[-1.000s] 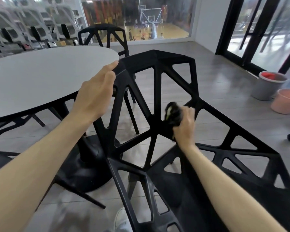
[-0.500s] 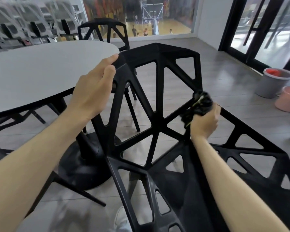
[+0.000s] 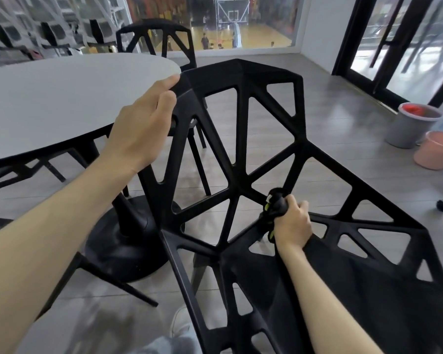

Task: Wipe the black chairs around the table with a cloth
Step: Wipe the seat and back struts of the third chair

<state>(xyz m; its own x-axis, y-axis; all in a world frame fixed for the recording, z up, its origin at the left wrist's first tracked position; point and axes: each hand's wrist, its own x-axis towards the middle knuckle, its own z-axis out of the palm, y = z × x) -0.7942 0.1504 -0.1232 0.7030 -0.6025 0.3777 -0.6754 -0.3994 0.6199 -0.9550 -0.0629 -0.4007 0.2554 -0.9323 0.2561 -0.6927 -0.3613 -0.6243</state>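
The left hand (image 3: 141, 129) grips the top corner of the nearest black chair (image 3: 243, 72), probably to keep it from sliding while the other hand rubs. The right hand (image 3: 293, 223) is clamped around a bunched dark cloth (image 3: 273, 203) with yellow-green marks, pressed on a slanted strut low in the backrest, just above the seat. A second black chair (image 3: 155, 34) stands beyond the white round table (image 3: 62, 93). By the glass door stand two buckets — the grey bucket (image 3: 412, 126) holds something red, the pink bucket's (image 3: 436, 152) inside is hidden.

Right-hand fingers (image 3: 296, 209) partly hidden behind bunched cloth (image 3: 273, 210).
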